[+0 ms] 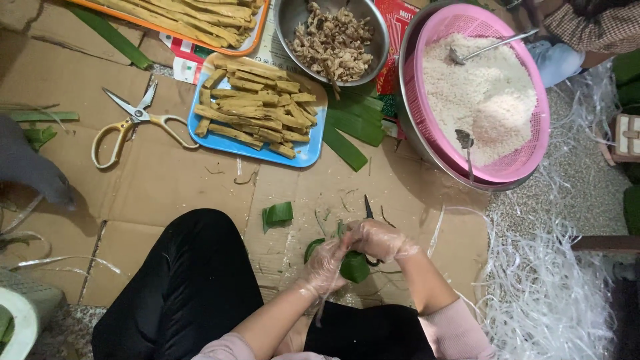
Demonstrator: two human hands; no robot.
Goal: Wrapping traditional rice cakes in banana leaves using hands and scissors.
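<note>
Cardboard (167, 180) covers the floor under everything. On its far right stands a metal basin (415, 143) with a pink basket (527, 160) of white rice (480, 93) set inside; two spoons (465, 141) stick in the rice. Left of it lies a blue tray (308, 155) of yellow strips, and behind that a steel bowl (380, 50) of brownish pieces and an orange tray (257, 41) of more strips. Long green leaves (353, 130) lie between the blue tray and the basin. Yellow-handled scissors (133, 120) rest open on the cardboard to the left. Near the person's knees, both gloved hands meet over a small green leaf parcel (355, 268): the left hand (325, 268) curls its fingers against the parcel's side, the right hand (380, 239) closes over its top. A folded leaf scrap (277, 213) lies just beside them.
</note>
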